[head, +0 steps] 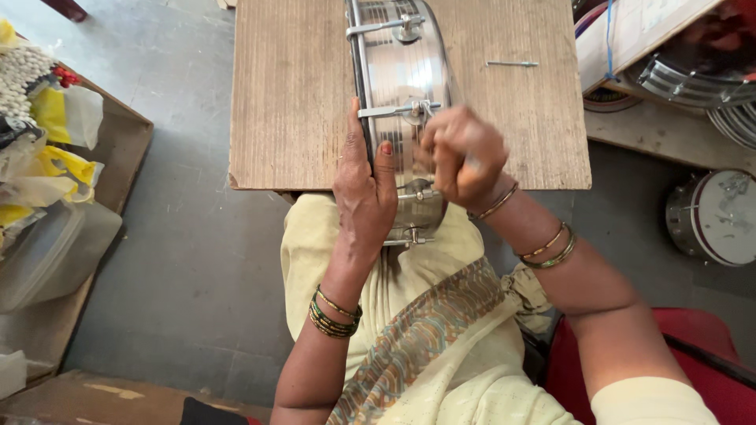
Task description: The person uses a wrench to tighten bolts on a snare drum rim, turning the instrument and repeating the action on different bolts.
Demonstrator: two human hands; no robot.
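Shiny steel drum shell [402, 86], on edge at the wooden bench's [291, 94] near edge: your left hand [364, 193] clasps its rim; your right hand [461, 157], fisted, works one fitted lug; loose rod [512, 64] unfitted.

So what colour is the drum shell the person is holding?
Shiny silver metal; the drum shows best in the head view, steadied by the left hand.

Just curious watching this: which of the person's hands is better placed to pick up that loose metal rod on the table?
Probably the right hand. The rod lies on its side of the table, while the left hand is steadying the metal drum on the far side from it.
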